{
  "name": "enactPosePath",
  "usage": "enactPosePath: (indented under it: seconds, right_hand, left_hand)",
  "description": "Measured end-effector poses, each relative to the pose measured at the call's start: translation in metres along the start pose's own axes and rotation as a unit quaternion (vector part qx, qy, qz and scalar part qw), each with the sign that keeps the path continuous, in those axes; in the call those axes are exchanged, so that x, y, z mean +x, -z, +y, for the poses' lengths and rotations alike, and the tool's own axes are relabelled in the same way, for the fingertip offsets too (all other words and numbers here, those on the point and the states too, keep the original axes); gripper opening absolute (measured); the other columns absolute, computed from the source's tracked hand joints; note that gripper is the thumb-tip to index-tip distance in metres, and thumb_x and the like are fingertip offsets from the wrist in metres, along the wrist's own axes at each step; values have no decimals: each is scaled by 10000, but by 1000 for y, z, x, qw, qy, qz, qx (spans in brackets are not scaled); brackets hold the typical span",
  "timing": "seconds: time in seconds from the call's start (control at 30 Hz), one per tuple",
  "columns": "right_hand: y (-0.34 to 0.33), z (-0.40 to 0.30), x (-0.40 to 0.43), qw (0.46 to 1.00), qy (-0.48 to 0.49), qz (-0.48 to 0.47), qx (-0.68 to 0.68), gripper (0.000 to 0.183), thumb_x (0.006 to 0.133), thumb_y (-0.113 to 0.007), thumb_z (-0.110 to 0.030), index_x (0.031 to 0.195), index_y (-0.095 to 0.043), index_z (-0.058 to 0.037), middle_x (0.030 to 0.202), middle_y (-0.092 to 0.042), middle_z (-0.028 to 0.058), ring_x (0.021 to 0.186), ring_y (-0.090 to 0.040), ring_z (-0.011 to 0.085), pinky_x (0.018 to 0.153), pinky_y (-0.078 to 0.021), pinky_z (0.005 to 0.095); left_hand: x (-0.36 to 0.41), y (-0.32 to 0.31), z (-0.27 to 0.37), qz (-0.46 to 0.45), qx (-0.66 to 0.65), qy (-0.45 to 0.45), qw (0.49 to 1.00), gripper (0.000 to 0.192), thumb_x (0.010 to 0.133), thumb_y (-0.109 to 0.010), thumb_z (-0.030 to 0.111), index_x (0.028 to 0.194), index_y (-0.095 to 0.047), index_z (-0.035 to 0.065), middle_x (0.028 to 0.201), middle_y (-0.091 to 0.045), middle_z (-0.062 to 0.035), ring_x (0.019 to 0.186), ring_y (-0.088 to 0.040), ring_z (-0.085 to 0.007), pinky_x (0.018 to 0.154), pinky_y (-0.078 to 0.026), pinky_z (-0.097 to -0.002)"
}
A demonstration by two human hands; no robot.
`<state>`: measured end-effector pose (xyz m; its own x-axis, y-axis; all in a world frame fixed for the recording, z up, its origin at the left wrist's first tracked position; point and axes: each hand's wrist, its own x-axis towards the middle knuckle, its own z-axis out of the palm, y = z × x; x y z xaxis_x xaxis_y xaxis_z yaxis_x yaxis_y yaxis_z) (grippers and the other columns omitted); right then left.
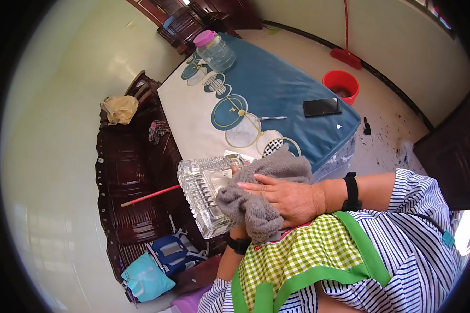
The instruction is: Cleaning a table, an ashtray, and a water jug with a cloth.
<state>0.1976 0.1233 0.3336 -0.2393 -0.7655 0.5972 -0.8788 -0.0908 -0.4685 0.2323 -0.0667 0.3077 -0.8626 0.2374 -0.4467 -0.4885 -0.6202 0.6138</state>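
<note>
A thick, ridged clear glass box or dish is held tilted in front of me, off the near edge of the covered table. My left hand supports it from beneath and behind, mostly hidden by the glass and cloth. Over the glass's right side lies a crumpled grey towelling cloth. My right hand presses on this cloth with its fingers stretched out, bunching it against the glass. Part of a white card or paper shows on the table just behind the glass.
On the table are a lidded plastic jar, a pen and a black phone. A dark wooden bench at left bears bags and a red stick. A red bucket and broom stand beyond the table.
</note>
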Motion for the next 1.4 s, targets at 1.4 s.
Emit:
enactPosePath:
  seconds: [1.4]
  right_hand:
    - [21, 39, -7, 972, -165, 35, 166, 515, 876, -526, -343, 1301, -471, -59, 1360, -395, 212, 1339, -285, 374, 1130, -157, 493]
  left_hand:
    - [28, -46, -11, 5, 6, 45, 999, 355, 995, -406, 369, 1166, -437, 60, 748, -465, -63, 606, -490, -169, 595, -464, -334]
